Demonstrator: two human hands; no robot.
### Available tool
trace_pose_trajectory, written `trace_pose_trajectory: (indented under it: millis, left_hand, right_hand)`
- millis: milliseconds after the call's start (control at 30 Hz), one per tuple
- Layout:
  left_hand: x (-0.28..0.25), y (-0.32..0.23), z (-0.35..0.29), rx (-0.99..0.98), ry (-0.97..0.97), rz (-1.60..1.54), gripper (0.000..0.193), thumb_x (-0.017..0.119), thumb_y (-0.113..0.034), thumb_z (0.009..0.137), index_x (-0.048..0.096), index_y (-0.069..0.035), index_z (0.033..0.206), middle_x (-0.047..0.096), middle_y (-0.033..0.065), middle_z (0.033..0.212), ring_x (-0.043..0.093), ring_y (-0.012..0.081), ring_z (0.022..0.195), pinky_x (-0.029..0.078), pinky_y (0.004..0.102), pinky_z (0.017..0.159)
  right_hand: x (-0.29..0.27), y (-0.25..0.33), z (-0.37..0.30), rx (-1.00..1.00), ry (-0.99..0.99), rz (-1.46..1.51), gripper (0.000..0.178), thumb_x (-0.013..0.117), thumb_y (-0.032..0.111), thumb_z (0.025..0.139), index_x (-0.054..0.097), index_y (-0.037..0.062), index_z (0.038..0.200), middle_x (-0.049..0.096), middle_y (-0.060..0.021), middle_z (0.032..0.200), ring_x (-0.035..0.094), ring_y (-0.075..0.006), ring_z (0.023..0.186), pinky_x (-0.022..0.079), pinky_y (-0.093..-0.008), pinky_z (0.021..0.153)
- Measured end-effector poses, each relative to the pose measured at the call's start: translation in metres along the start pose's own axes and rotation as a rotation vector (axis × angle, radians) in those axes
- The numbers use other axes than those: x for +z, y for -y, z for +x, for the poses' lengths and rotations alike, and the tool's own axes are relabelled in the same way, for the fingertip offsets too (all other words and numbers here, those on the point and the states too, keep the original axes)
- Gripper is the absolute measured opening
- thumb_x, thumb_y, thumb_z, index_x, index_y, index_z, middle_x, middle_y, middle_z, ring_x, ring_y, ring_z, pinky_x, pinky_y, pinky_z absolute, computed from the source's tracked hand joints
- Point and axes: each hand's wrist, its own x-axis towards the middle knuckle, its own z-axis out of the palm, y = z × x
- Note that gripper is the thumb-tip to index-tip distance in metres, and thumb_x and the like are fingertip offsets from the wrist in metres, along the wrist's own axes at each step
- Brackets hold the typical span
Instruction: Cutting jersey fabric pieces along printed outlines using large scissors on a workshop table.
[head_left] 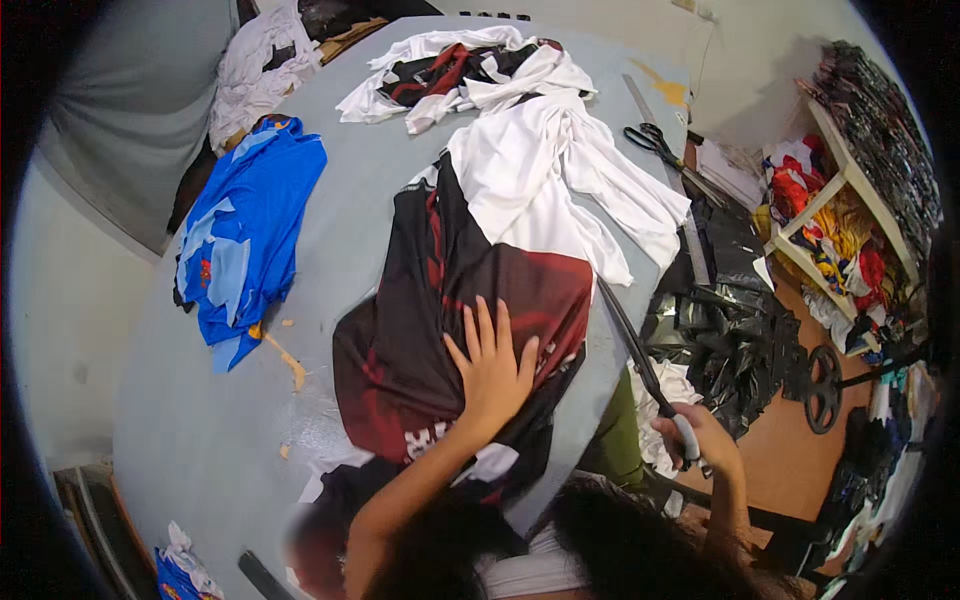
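**Fingers flat on cloth, big scissors held**

Fingers (480, 325) of the left hand (492, 372) spread flat on the black and red cloth (440, 300), mid-frame on the grey tabletop (200, 430). Lower right, the right hand (705, 440) wraps tight around the long scissors (640, 360) beside the cloth's edge.

left hand (492, 368) flat, fingers spread, palm down, forearm reaching up from lower edge. right hand (703, 437) lower right, fist closed in a grip.
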Motion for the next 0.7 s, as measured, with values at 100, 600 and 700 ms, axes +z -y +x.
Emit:
trace_pose_trajectory:
  millis: [100, 600, 700]
  left_hand:
    - [-0.011, -0.012, 0.01, 0.043, 0.043, 0.026, 0.059, 0.04, -0.042, 0.096, 0.036, -0.007, 0.143, 0.025, 0.0176, 0.151, 0.021, 0.0372, 0.14, 0.008, 0.0641, 0.107]
    - [-0.01, 0.089, 0.196, 0.357, 0.101, -0.055, 0.049, 0.052, -0.041, 0.09, 0.053, -0.008, 0.126, 0.05, 0.0139, 0.131, 0.041, 0.0281, 0.128, 0.025, 0.05, 0.109]
    - [-0.012, 0.06, 0.157, 0.406, 0.231, -0.346, 0.05, 0.053, -0.039, 0.089, 0.052, -0.005, 0.126, 0.05, 0.0145, 0.132, 0.041, 0.0279, 0.128, 0.026, 0.0474, 0.109]
  right_hand:
    - [-0.006, -0.012, -0.006, 0.024, 0.0, -0.086, 0.028, 0.063, 0.027, 0.09, 0.053, 0.0012, 0.083, 0.052, -0.0034, 0.051, 0.05, -0.0114, 0.041, 0.037, -0.0257, 0.04]
    - [0.001, -0.033, 0.016, -0.026, 0.142, -0.143, 0.044, 0.069, 0.036, 0.084, 0.054, -0.0035, 0.095, 0.058, -0.0096, 0.067, 0.056, -0.0176, 0.058, 0.045, -0.0323, 0.055]
    - [-0.002, -0.04, 0.012, -0.01, 0.15, -0.163, 0.045, 0.071, 0.035, 0.083, 0.053, -0.0036, 0.096, 0.058, -0.0098, 0.068, 0.056, -0.0166, 0.057, 0.045, -0.0316, 0.054]
